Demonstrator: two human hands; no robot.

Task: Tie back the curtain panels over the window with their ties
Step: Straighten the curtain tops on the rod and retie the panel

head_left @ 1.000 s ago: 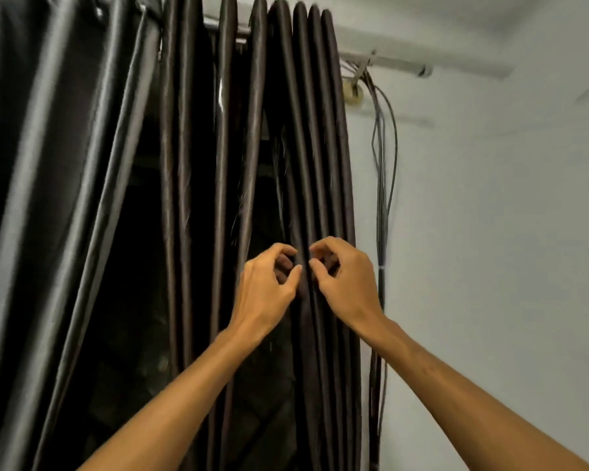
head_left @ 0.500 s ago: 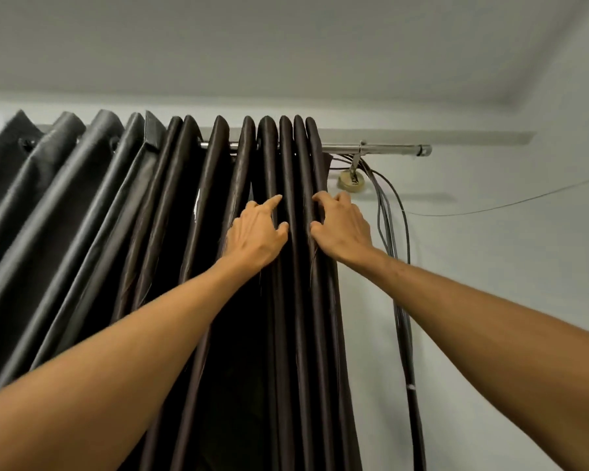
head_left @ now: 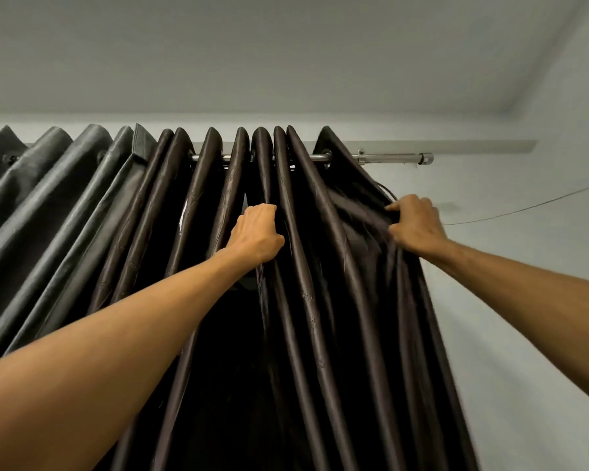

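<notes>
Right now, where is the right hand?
The right hand is right of centre in the head view, gripping the outer edge of the brown curtain panel below the curtain rod; the left hand grips a fold further left.

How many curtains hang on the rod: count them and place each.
2. A grey curtain hangs on the left of the rod; a brown curtain hangs right of it, gripped by left hand and right hand. More may hide past the left edge.

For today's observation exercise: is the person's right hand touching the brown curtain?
Touching. The head view shows the right hand gripping the brown curtain at its outer edge, fabric bunched under its fingers.
</notes>
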